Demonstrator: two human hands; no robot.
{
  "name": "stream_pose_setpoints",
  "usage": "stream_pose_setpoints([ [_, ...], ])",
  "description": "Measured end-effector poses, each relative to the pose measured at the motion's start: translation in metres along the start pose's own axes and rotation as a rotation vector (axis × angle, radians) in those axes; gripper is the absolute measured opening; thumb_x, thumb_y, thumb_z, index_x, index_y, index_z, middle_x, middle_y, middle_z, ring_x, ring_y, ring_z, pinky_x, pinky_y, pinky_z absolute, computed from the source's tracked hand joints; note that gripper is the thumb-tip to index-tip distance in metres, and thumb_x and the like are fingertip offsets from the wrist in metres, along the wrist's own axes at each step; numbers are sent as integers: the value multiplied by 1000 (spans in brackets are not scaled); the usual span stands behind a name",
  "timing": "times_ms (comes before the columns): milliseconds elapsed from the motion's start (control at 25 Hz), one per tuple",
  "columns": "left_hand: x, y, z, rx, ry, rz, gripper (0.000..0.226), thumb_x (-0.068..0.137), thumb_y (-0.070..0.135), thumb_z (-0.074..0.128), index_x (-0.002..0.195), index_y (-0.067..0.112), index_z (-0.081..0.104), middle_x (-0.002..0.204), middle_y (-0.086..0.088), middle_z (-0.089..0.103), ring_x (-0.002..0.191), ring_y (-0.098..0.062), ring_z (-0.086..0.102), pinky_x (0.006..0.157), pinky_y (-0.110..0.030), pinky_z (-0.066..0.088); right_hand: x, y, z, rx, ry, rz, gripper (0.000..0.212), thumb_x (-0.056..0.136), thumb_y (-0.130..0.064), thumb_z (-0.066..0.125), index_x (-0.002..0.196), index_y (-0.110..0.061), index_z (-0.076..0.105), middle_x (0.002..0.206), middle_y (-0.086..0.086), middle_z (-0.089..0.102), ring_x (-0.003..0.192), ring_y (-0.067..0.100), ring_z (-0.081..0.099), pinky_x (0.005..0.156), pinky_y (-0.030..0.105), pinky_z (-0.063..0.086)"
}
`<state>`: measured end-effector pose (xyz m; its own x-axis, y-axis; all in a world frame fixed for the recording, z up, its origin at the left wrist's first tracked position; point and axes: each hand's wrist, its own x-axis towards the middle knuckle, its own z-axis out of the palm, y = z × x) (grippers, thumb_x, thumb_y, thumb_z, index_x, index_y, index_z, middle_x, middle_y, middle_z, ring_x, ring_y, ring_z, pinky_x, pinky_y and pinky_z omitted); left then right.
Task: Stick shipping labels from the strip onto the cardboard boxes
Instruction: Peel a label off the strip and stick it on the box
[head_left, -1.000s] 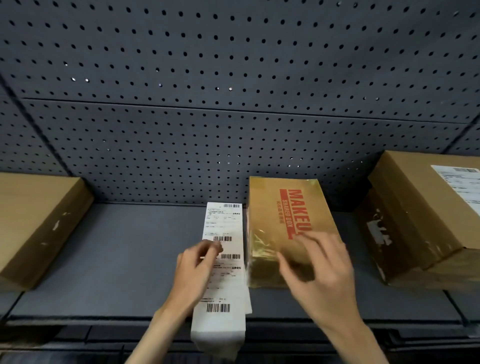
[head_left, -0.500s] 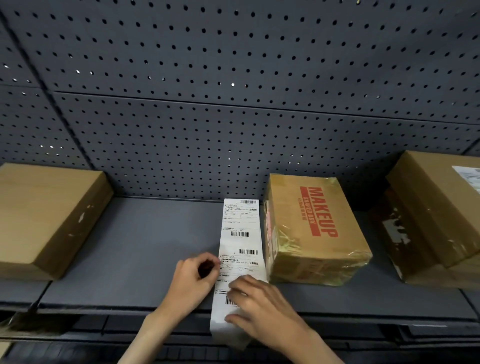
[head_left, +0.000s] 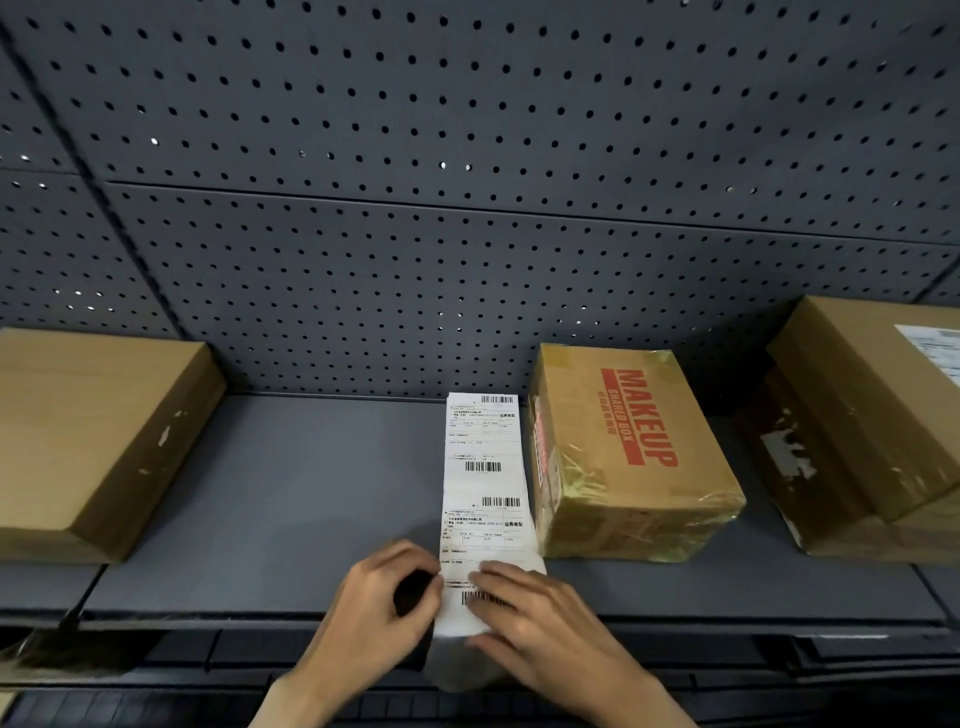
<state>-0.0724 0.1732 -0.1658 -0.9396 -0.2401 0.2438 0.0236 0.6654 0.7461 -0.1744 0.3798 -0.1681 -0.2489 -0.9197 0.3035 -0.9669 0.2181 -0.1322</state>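
Lying flat on the grey shelf (head_left: 311, 509), the label strip (head_left: 483, 483) is running from near the shelf's rear edge to the front lip, where its near end is hanging over. It is white paper printed with barcodes and small blocks of text, and at least two labels are showing end to end. The left hand (head_left: 374, 618) is sitting at the strip's left edge near the front, with its fingers curled and the thumb and fingertips pinching that edge. The right hand (head_left: 540, 629) is resting on the near part of the strip, its fingers laid nearly straight across the paper and covering part of the lowest barcode.

Just beside the strip on the right, the makeup box (head_left: 628, 457) is standing on the shelf, a cardboard carton wrapped in glossy clear tape and bearing red "MAKEUP SHARED BOX" lettering on top. It is closed. Farther right, a larger cardboard box (head_left: 852, 431) is sitting tilted, with torn patches on its side and a white label at its upper right. Well apart on the left, a flat cardboard box (head_left: 88, 431) is lying closed. A dark perforated panel (head_left: 467, 234) is forming the back wall behind the shelf.
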Motion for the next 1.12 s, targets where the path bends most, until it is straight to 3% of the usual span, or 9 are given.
stream_pose_setpoints([
  [120, -3, 12, -8, -149, 69, -116, 25, 85, 45, 64, 70, 24, 64, 72, 11, 64, 69, -5, 62, 66, -18, 45, 6, -2, -11, 160, 117, 106, 23, 101, -35, 61, 111, -19, 74, 115, -4, 74, 107, 13, 70, 87, 29, 59],
  [240, -6, 21, -5, -285, -57, -185, 25, 79, 51, 72, 81, 26, 75, 81, 4, 71, 79, -13, 68, 77, -29, 53, 13, -4, -23, 187, 227, 139, 24, 102, -30, 59, 111, -14, 75, 110, -2, 75, 97, 14, 71, 83, 29, 58],
  [360, -5, 27, 5, -493, -80, -198, 16, 85, 25, 75, 101, 22, 79, 100, 4, 79, 101, -17, 72, 95, -38, 54, 18, -4, -28, 176, 238, 105, 21, 100, -29, 64, 108, -14, 76, 107, -2, 75, 95, 14, 70, 81, 30, 58],
  [480, -4, 31, 7, -603, -123, -190, 27, 89, 6, 70, 109, 23, 76, 114, 3, 77, 114, -14, 68, 101, -28, 50, 21, -4, -32, 275, 249, 146, 23, 97, -33, 71, 105, -12, 79, 108, -3, 74, 98, 11, 69, 85, 26, 56],
  [640, -7, 31, 7, -569, -140, -170, 30, 90, 14, 69, 113, 33, 73, 119, 10, 74, 120, -8, 63, 101, -23, 47, 24, -7, -37, 383, 261, 163, 21, 96, -31, 73, 101, -11, 79, 106, -4, 71, 99, 9, 67, 82, 27, 56],
  [800, -9, 29, 7, -428, -84, -93, 24, 89, 28, 68, 112, 33, 71, 107, 10, 76, 103, -4, 69, 88, -23, 52, 26, -8, -38, 368, 278, 138, 19, 96, -29, 74, 100, -10, 79, 103, -3, 71, 93, 11, 67, 78, 27, 56],
  [1000, -8, 31, 6, -326, -45, 14, 29, 88, 7, 69, 109, 27, 70, 101, 17, 72, 96, 2, 67, 84, -11, 47, 25, -5, -37, 457, 299, 174, 17, 95, -26, 75, 101, -11, 80, 103, -4, 73, 93, 8, 69, 78, 27, 57],
  [1120, -8, 29, 3, -314, -62, -10, 23, 88, 13, 70, 104, 30, 73, 98, 17, 72, 93, 1, 67, 81, -12, 48, 24, -6, -35, 516, 292, 222, 12, 97, -20, 71, 96, -11, 80, 101, -4, 74, 92, 7, 70, 79, 27, 58],
])
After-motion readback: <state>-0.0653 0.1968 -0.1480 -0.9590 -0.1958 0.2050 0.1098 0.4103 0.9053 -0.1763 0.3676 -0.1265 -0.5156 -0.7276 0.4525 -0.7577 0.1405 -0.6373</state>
